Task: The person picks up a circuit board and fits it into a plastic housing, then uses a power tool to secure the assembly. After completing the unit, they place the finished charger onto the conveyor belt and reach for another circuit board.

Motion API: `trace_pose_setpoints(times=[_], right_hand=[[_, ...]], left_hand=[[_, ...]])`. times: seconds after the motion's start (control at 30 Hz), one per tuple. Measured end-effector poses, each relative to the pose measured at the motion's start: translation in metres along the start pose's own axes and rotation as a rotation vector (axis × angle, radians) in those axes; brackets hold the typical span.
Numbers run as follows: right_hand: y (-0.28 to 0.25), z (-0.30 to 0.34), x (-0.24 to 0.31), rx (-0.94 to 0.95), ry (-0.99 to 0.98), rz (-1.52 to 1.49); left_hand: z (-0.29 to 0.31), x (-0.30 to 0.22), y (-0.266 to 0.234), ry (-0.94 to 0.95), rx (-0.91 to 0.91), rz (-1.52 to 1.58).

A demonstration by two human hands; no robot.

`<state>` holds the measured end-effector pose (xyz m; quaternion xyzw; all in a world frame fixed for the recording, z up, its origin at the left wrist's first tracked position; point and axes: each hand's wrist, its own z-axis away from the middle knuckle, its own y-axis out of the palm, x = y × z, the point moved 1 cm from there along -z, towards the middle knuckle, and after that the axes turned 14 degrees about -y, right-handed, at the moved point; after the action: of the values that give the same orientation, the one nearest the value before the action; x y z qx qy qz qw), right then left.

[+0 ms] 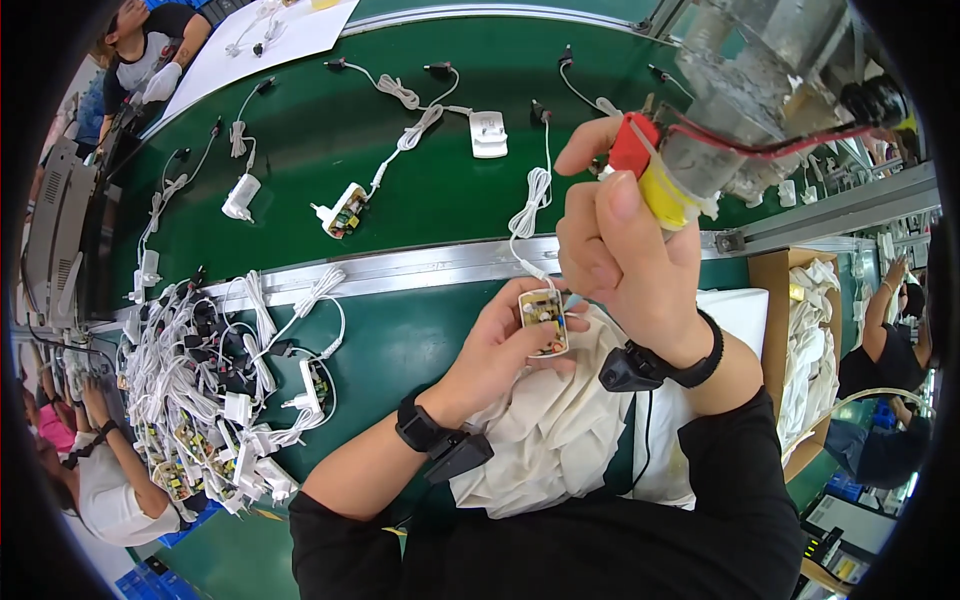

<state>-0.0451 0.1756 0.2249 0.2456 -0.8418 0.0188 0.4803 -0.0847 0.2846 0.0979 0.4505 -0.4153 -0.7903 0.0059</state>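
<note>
My left hand (pixel 508 330) holds an opened white power adapter (pixel 543 322), its circuit board facing up and my thumb across it. A white cable (pixel 530 215) runs from the adapter onto the green belt. My raised right hand (pixel 632 250) is closed at a red-and-yellow fitting (pixel 664 190) beneath a grey, residue-covered apparatus (pixel 765 90). The index finger and thumb lie against the red part; the other fingers are curled. A small light-blue bit shows between my hands, too little to identify. Under my left hand lies a heap of off-white, cloth-like pieces (pixel 560 430).
More adapters with cables, such as a white one (pixel 488 134) and an opened one (pixel 346 211), lie on the green belt (pixel 290 150). A tangled adapter pile (pixel 200 400) is at left. A metal rail (pixel 420 268) crosses the bench. A cardboard box (pixel 770 275) stands right. Other people work around.
</note>
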Motion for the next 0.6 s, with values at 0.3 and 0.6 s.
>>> trace_pose_setpoints(times=[0.3, 0.6], right_hand=[[0.004, 0.010, -0.007, 0.203, -0.007, 0.085], [0.015, 0.008, -0.003, -0.024, 0.028, -0.102]], left_hand=[[0.001, -0.001, -0.009, 0.072, -0.034, 0.183], [0.003, -0.003, -0.011, 0.068, 0.038, 0.277]])
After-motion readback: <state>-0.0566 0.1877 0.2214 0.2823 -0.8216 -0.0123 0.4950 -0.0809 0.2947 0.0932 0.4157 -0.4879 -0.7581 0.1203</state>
